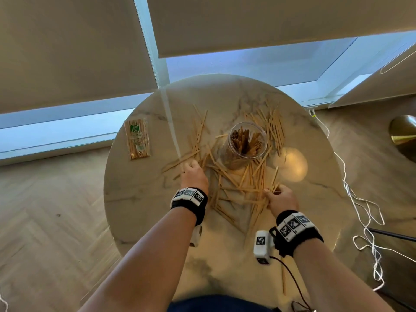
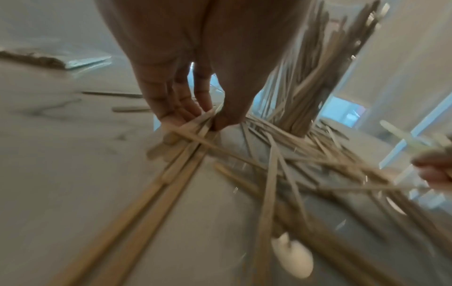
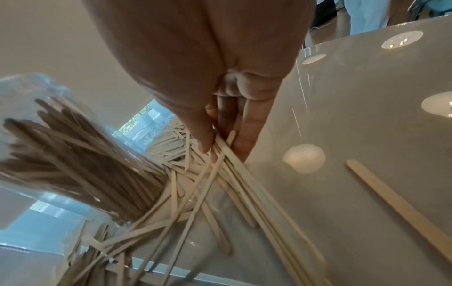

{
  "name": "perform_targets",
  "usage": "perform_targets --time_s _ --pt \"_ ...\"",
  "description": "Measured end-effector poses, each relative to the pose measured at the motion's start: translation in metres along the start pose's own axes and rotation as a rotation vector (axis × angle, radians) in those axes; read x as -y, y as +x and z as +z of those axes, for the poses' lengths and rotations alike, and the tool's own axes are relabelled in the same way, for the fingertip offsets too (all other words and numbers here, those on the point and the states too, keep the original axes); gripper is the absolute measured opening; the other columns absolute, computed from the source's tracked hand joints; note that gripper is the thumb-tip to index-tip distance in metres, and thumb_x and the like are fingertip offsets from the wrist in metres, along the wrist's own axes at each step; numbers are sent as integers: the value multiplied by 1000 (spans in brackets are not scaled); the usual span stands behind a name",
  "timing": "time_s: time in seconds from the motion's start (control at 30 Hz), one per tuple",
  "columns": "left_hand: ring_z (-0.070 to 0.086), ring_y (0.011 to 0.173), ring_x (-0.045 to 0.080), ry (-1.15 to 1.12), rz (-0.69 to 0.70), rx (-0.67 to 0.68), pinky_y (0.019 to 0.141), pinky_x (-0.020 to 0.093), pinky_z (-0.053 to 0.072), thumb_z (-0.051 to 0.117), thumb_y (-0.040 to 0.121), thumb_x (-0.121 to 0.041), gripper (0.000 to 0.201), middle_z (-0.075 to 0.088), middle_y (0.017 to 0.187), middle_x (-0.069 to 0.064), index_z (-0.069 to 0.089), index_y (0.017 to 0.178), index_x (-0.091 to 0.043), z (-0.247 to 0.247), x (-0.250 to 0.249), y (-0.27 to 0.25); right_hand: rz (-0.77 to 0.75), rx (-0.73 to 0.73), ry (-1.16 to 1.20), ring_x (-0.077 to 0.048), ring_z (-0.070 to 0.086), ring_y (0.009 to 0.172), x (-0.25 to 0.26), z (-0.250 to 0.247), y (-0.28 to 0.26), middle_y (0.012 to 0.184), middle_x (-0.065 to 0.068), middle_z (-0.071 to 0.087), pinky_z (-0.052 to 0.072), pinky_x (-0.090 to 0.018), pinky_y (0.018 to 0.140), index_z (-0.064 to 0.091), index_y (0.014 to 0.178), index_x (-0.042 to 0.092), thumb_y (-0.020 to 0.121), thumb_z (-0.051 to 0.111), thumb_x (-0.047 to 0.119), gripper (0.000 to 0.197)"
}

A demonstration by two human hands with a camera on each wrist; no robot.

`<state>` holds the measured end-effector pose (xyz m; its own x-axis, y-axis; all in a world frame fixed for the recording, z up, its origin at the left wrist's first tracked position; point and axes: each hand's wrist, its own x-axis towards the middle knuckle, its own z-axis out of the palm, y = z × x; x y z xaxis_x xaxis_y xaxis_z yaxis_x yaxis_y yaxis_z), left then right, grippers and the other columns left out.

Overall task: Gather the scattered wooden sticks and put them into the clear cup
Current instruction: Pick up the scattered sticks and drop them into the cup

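Observation:
A clear cup (image 1: pixel 246 143) stands mid-table, holding several wooden sticks upright (image 2: pixel 310 92) (image 3: pixel 73 154). Many loose wooden sticks (image 1: pixel 238 183) lie scattered around it on the round marble table (image 1: pixel 144 194). My left hand (image 1: pixel 193 174) is left of the cup, its thumb and fingers pinching the ends of several sticks (image 2: pixel 193 127) against the tabletop. My right hand (image 1: pixel 280 197) is in front and right of the cup, fingers and thumb pinching a bunch of sticks (image 3: pixel 227 152) that fan out toward the camera.
A sealed packet of sticks (image 1: pixel 136 139) lies at the table's left edge. One stick (image 3: pixel 396 199) lies alone to the right. White cord (image 1: pixel 360 210) trails on the floor right of the table. A gold lamp base (image 1: pixel 404 131) stands far right.

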<state>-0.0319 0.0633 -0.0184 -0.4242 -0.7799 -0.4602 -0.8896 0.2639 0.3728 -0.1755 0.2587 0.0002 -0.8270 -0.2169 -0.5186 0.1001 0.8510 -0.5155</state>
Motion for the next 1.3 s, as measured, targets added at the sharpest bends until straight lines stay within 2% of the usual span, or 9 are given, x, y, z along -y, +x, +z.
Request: perform_targets --time_s 0.17,0.27,0.43,0.57,0.73,0.83,0.93,1.1,1.3 --pt "59 95 33 -325 -181 99 75 36 44 48 97 -9 40 60 114 19 39 135 1 -10 4 -13 -50 21 192 -23 73 72 2 -11 -10 75 -6 74 62 -47 73 71 79 12 91 69 23 17" --pt "58 108 36 -473 -223 112 87 40 47 42 97 -11 42 58 123 22 41 136 3 -6 9 -29 -85 103 246 -22 74 76 4 -16 -20 78 -6 75 62 -45 76 71 83 10 91 70 23 15" --pt "54 87 25 -750 -341 82 82 35 41 37 100 -15 21 61 105 15 52 110 -2 10 3 -63 -190 257 182 -22 73 75 0 0 -37 78 0 75 61 -50 74 70 86 24 78 70 53 30" --pt "59 85 29 -845 -341 105 79 40 45 38 99 -21 20 65 99 14 53 103 -8 28 -8 -91 -316 283 67 -19 68 76 9 15 -49 79 4 71 57 -46 76 69 84 25 85 69 43 18" --pt "63 89 19 -837 -206 127 74 29 47 39 103 -19 21 65 97 2 52 117 -12 32 -26 -117 -449 314 -77 -10 66 74 22 29 -62 77 8 69 57 -38 75 69 84 23 87 67 44 22" --pt "66 102 23 -970 -238 86 91 37 53 35 105 -46 40 69 104 4 55 121 -15 31 -29 -122 -433 288 -41 -4 61 73 28 33 -68 80 9 66 50 -17 65 60 90 25 85 73 38 19" --pt "67 92 5 -1014 -188 106 81 22 53 37 102 -56 39 70 98 -8 59 111 -25 22 -35 -128 -447 271 -65 -7 59 75 30 34 -73 82 12 61 33 -5 55 58 96 26 89 69 28 13" --pt "66 103 17 -1049 -203 56 101 42 50 42 105 -40 32 70 111 5 60 113 -15 21 -31 -114 -595 403 -48 -6 65 91 33 28 -76 100 11 72 51 -19 78 73 108 27 92 63 26 20" --pt "72 89 29 -1096 -246 51 87 54 57 44 93 -58 44 73 96 10 62 98 -18 33 -19 -98 -583 418 71 -5 65 85 22 22 -81 95 9 68 54 -17 76 64 103 28 86 73 16 22"
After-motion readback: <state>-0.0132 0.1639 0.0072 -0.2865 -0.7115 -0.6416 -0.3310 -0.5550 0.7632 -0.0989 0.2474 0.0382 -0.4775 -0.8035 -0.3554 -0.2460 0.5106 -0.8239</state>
